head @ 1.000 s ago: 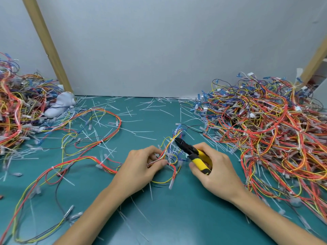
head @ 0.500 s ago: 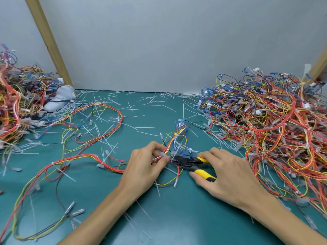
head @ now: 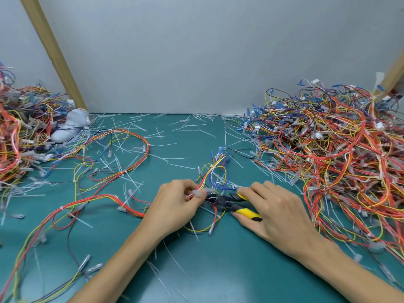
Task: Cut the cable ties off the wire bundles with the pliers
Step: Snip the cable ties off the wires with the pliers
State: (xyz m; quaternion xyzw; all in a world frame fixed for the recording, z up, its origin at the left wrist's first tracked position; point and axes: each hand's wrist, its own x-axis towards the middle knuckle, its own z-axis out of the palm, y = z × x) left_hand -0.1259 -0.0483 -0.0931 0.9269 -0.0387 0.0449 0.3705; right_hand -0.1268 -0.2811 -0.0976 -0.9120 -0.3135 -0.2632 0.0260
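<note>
Both hands are low over the green counter (head: 218,276), dead centre. The left hand (head: 175,206) pinches the wires (head: 215,171) between thumb and fingertips: a small bundle of red, yellow, white and blue strands looping away toward the wall. The right hand (head: 277,213) is wrapped round the pliers (head: 227,203), fingers curled over the yellow handles. The black nose points left, right at the pinched wires and just beside the left fingertips. The jaws look nearly together, but whether a tie sits between them I can't tell from here. White cut ties (head: 179,159) are scattered all over the counter. A big tangled right pile (head: 341,154) lies near the right hand. The left pile (head: 15,136) sits well apart, with a white lump (head: 72,125) at its edge. A loose harness (head: 147,147) snakes across the left half.
</note>
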